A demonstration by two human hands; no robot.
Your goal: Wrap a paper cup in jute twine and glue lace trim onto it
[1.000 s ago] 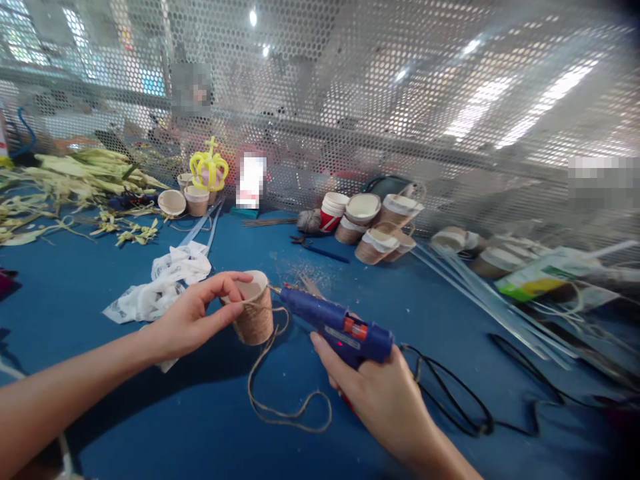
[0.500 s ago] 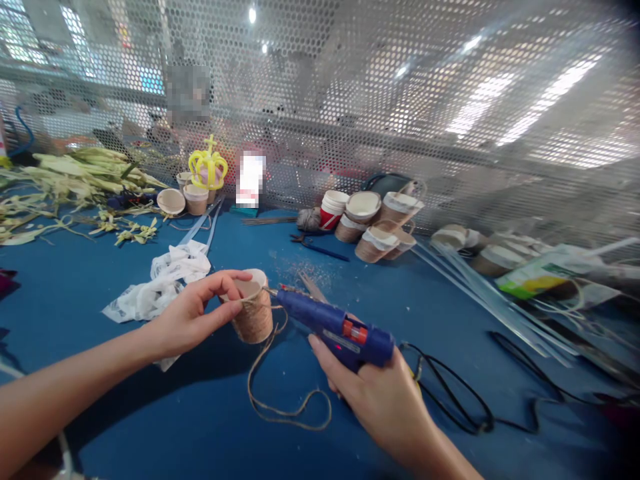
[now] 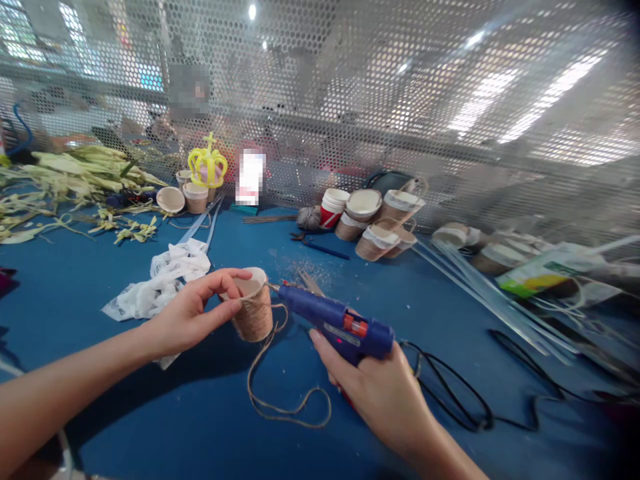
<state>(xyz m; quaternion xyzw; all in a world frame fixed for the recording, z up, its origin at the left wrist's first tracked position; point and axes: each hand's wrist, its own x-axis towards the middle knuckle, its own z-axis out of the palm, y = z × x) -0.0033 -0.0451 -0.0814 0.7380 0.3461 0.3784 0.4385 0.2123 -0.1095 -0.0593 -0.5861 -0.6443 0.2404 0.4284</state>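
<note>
Over blue tabletop [image 3: 75, 280]: right hand [image 3: 385, 393] clamped around glue gun [image 3: 335, 322], long axis slanting up-left, nozzle tip at right rim of twine-wrapped cup [image 3: 254, 315]. Left hand [image 3: 187, 319] fingers [image 3: 225, 276] pinched on that cup. Loose twine [image 3: 280, 408] trailing below.

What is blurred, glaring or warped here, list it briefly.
Head view: ceiling lights glare through the mesh screen; right edge smeared, glue sticks soft; corners darken and bend; twine-wrapped cup and glue gun sharp; left hand casts a shadow on the table.
</note>
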